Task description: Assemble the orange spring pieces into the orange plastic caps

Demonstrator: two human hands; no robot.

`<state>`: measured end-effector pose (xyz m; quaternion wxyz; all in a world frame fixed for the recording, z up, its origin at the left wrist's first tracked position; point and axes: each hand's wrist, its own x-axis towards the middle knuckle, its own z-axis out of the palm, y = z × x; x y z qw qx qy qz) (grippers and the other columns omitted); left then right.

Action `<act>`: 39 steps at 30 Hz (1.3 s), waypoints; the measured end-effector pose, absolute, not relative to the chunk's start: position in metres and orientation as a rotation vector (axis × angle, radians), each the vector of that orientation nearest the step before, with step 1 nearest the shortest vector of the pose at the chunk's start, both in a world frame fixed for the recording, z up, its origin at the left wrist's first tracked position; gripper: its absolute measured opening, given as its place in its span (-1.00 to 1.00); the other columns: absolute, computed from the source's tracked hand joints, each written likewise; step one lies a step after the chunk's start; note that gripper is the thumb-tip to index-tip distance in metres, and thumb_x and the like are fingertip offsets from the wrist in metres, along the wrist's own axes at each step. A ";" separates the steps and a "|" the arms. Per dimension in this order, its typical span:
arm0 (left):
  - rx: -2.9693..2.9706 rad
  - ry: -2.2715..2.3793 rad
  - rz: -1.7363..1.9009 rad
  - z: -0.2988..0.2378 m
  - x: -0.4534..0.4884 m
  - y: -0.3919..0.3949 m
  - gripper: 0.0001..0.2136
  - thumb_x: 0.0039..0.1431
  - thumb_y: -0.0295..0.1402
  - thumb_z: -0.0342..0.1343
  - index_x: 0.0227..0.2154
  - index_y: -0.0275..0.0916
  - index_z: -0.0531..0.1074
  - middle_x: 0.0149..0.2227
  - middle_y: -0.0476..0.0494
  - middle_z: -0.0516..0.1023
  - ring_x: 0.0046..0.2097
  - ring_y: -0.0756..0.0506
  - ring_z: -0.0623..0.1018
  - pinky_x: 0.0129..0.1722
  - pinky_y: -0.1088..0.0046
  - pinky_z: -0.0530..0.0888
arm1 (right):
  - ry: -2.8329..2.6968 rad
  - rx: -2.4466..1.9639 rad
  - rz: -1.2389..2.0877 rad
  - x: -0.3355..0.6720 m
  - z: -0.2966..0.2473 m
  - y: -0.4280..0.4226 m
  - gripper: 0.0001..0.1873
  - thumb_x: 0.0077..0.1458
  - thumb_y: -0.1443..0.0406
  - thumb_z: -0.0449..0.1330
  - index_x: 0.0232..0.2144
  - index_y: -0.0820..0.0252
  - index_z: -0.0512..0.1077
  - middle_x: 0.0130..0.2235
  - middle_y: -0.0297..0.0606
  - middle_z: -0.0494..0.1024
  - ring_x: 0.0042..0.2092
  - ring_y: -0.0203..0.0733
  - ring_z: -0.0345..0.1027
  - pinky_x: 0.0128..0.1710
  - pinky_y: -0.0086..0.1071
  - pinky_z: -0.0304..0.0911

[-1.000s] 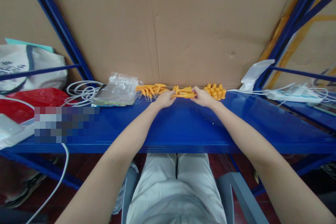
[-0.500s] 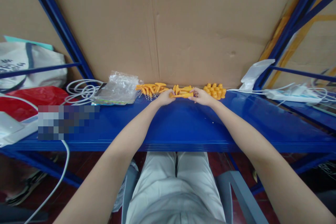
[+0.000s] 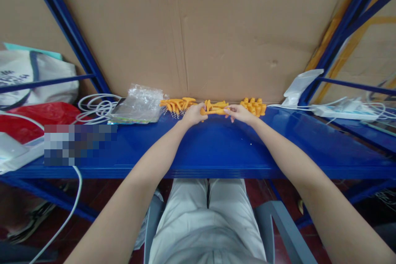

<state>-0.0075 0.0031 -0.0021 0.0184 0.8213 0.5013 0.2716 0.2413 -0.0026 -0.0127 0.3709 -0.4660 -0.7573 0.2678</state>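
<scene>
In the head view, the left hand (image 3: pixel 193 115) grips one end of an orange rod (image 3: pixel 215 111); the right hand (image 3: pixel 240 113) pinches its other end. T-pieces (image 3: pixel 177 104) lie on the surface (image 3: pixel 213 148) left of the left hand, caps (image 3: pixel 260 109) just beyond the right.

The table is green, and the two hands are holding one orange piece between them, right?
Not quite: the table is blue, not green, as the head view shows. The left hand and right hand do hold one orange piece between them.
</scene>
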 end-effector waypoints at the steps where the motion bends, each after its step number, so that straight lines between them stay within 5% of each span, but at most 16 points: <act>1: 2.570 1.574 0.842 -0.003 -0.007 0.002 -0.69 0.04 -0.41 0.25 -0.11 -0.27 0.54 -0.30 -0.10 0.61 -0.23 -0.14 0.58 -0.20 0.42 0.42 | -1.898 -1.222 0.731 0.240 -0.011 -0.005 -0.69 0.31 0.07 0.26 -0.24 0.23 0.54 -0.45 -0.26 0.62 -0.61 -0.41 0.31 -0.57 -0.55 0.33; 5: 2.621 1.625 0.823 -0.006 -0.004 -0.002 -0.67 0.08 -0.40 0.23 -0.05 -0.23 0.54 -0.24 -0.11 0.64 -0.17 -0.16 0.61 -0.18 0.42 0.44 | -1.742 -1.331 0.887 0.235 -0.005 -0.016 -0.70 0.32 0.11 0.26 -0.33 0.23 0.49 -0.53 -0.29 0.57 -0.63 -0.42 0.28 -0.62 -0.58 0.27; 10: 2.616 1.616 0.850 -0.009 -0.004 0.000 -0.66 0.07 -0.40 0.24 -0.04 -0.23 0.54 -0.25 -0.12 0.65 -0.18 -0.16 0.61 -0.19 0.42 0.46 | -1.644 -1.273 1.133 0.244 -0.001 -0.019 -0.75 0.29 0.27 0.31 -0.05 0.18 0.39 -0.42 -0.29 0.65 -0.53 -0.35 0.43 -0.46 -0.51 0.45; 13: 2.608 1.598 0.884 -0.010 -0.005 0.002 -0.67 0.06 -0.40 0.24 -0.06 -0.23 0.54 -0.28 -0.11 0.63 -0.20 -0.15 0.60 -0.18 0.42 0.46 | -1.629 -1.194 1.269 0.250 -0.002 -0.017 -0.76 0.26 0.34 0.33 -0.09 0.15 0.35 -0.36 -0.29 0.68 -0.45 -0.33 0.51 -0.35 -0.45 0.50; 16: 2.629 1.575 0.904 -0.010 -0.006 0.003 -0.68 0.07 -0.40 0.24 -0.07 -0.22 0.53 -0.30 -0.09 0.62 -0.20 -0.15 0.60 -0.17 0.42 0.46 | -1.621 -1.203 1.325 0.247 -0.002 -0.018 -0.82 0.35 0.22 0.25 -0.25 0.19 0.37 -0.41 -0.20 0.66 -0.48 -0.32 0.49 -0.38 -0.47 0.47; 22: 2.601 1.575 0.919 -0.008 -0.006 0.000 -0.70 0.07 -0.42 0.25 -0.08 -0.24 0.54 -0.30 -0.10 0.61 -0.18 -0.17 0.60 -0.15 0.39 0.46 | -1.579 -1.381 1.208 0.232 -0.001 -0.021 -0.41 0.41 -0.08 -0.02 -0.39 0.27 0.43 -0.60 -0.14 0.55 -0.68 -0.36 0.24 -0.70 -0.53 0.15; 26: 2.550 1.572 0.919 -0.007 -0.005 -0.001 -0.70 0.07 -0.44 0.27 -0.10 -0.26 0.54 -0.28 -0.11 0.62 -0.19 -0.15 0.60 -0.16 0.42 0.44 | -1.563 -1.458 1.190 0.227 0.002 -0.024 -0.33 0.41 -0.12 -0.11 -0.41 0.28 0.43 -0.62 -0.14 0.52 -0.69 -0.36 0.25 -0.73 -0.54 0.08; 29: 2.542 1.580 0.919 -0.007 -0.004 -0.001 -0.72 0.07 -0.43 0.26 -0.12 -0.26 0.53 -0.29 -0.10 0.62 -0.22 -0.14 0.59 -0.18 0.43 0.43 | -1.552 -1.458 1.253 0.229 0.006 -0.027 -0.41 0.44 -0.07 -0.10 -0.28 0.29 0.43 -0.54 -0.15 0.58 -0.64 -0.34 0.32 -0.68 -0.54 0.18; 33: 2.535 1.577 0.926 -0.007 -0.004 -0.001 -0.72 0.06 -0.43 0.27 -0.12 -0.26 0.53 -0.30 -0.10 0.62 -0.23 -0.14 0.59 -0.20 0.44 0.43 | -1.596 -1.339 1.270 0.238 0.007 -0.028 -0.78 0.34 0.26 0.24 -0.03 0.22 0.39 -0.26 -0.19 0.68 -0.46 -0.33 0.50 -0.45 -0.52 0.41; 36: 2.537 1.562 0.938 -0.008 -0.005 0.001 -0.71 0.06 -0.41 0.27 -0.11 -0.26 0.53 -0.31 -0.09 0.62 -0.23 -0.14 0.59 -0.19 0.43 0.43 | -1.632 -1.268 1.209 0.242 0.003 -0.024 -0.73 0.24 0.38 0.32 -0.04 0.17 0.40 -0.18 -0.21 0.69 -0.40 -0.35 0.53 -0.35 -0.51 0.45; 39: 2.555 1.550 0.953 -0.009 -0.007 0.004 -0.72 0.06 -0.39 0.26 -0.12 -0.24 0.52 -0.32 -0.08 0.61 -0.23 -0.16 0.59 -0.17 0.39 0.45 | -1.643 -1.255 1.211 0.240 0.002 -0.021 -0.84 0.30 0.25 0.29 -0.16 0.21 0.42 -0.28 -0.19 0.69 -0.44 -0.35 0.51 -0.40 -0.53 0.43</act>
